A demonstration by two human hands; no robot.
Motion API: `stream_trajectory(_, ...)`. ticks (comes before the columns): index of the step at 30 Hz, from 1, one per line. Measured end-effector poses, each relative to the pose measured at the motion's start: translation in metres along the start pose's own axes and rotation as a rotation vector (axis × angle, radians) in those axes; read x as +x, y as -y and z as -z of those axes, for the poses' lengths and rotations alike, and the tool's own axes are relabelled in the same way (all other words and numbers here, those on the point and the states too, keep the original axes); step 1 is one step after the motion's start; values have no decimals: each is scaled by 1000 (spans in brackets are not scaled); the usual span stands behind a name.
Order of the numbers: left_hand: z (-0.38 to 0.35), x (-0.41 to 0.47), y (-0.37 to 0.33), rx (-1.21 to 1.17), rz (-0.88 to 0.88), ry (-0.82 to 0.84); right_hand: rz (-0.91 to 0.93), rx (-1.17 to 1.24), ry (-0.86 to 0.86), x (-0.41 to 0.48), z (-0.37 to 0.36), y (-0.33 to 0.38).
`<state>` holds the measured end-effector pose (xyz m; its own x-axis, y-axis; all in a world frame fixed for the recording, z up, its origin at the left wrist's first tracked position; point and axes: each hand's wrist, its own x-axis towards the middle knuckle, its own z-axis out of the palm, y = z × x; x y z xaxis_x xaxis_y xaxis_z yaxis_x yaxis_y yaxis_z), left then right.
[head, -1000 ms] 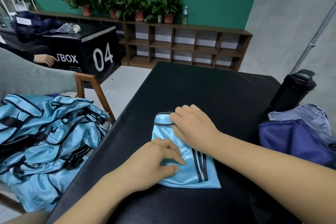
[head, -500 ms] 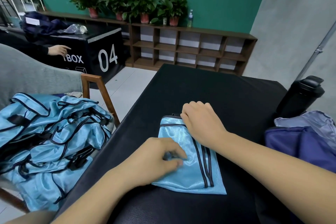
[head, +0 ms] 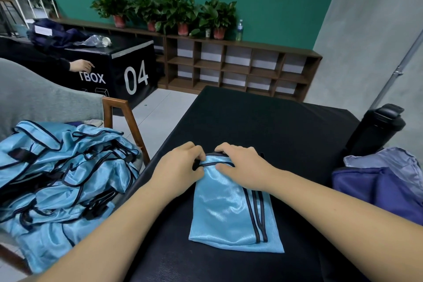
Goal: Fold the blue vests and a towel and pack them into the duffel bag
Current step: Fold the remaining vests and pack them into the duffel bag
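Vest [head: 231, 210] folded flat | L hand [head: 180, 167] pinches far edge | R hand [head: 242, 165] curled over same edge, thumb atop

both hands, left hand [head: 176, 168] and right hand [head: 243, 165], grip far edge of folded blue vest [head: 231, 210] on black table [head: 263, 126]; unfolded vests pile [head: 57, 181] left on chair.

One folded vest [head: 231, 210], two hands [head: 179, 167] [head: 243, 165] (bare)
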<state>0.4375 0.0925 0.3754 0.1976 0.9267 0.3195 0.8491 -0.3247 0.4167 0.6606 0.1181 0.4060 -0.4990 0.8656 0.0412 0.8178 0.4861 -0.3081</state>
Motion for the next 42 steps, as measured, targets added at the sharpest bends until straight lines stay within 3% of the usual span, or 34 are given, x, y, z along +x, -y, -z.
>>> stream_trajectory(4,-2,0,0,-72,-17,-50,11,91,-8,2,-4,-2)
stream_trajectory(7,2,-2,-3,-260,64,-79,30,144,-20,-1,-2,2)
stream_trajectory(12,17,-4,-2,-525,205,21,-5,264,-21,-7,1,-1)
stream_trajectory(20,16,-5,15,-624,206,189,-11,78,-129,-28,8,-3)
stream_trajectory(30,8,-6,12,-789,157,133,-62,132,27,-24,7,-21)
stream_trajectory(37,15,-7,19,-692,133,168,-42,58,23,-29,9,-22)
stream_trajectory(42,18,-11,15,-415,65,29,44,-8,-90,-47,16,-17)
